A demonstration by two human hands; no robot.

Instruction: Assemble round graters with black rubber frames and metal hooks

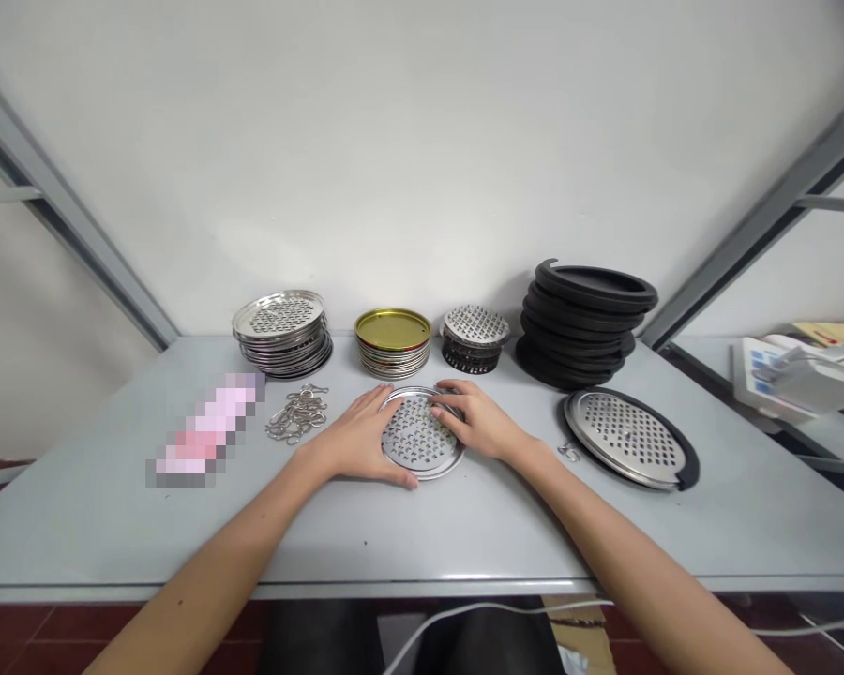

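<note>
One round silver grater (422, 436) flat on the table (492, 553). Left hand (355, 441) spread wide around the grater's left edge, right hand (484, 420) half open, touching its far right part. Small metal hooks (299, 415) left of the grater, gold-topped stack (394, 330) behind, tall black pile (580, 323) behind and right.

Coarse pixels obscure the pink object (207, 424). The left hand (364, 439) hides part of the perforated disc (418, 439).

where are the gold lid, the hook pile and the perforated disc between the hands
Gold lid (393, 329): head view, flat top face.
Hook pile (299, 413): head view, hooks near its middle.
Perforated disc (420, 437): head view, middle of its face.
</note>
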